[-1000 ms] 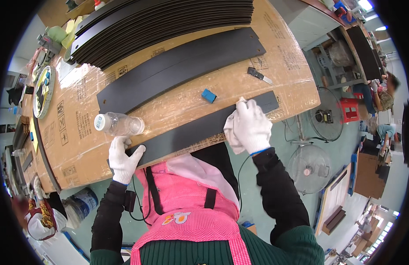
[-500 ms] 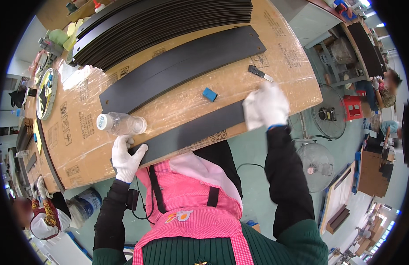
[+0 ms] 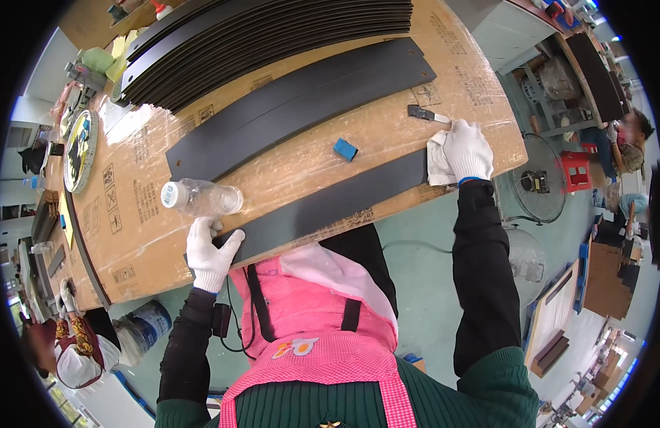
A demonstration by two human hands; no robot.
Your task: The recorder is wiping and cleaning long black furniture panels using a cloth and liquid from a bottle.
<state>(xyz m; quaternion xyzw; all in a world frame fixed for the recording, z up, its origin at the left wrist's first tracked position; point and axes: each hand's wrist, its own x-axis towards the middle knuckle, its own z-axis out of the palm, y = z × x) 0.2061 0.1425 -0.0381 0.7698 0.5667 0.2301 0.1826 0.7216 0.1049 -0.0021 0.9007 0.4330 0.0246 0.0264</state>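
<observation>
Head view, long flat black strip, table edge

Both arms reach forward in dark sleeves, the hands in white gloves. The left hand lies close to the body, fingers curled and thumb spread, pressing down. The right arm stretches out nearly straight, and the right hand lies palm down, fingers together.
</observation>
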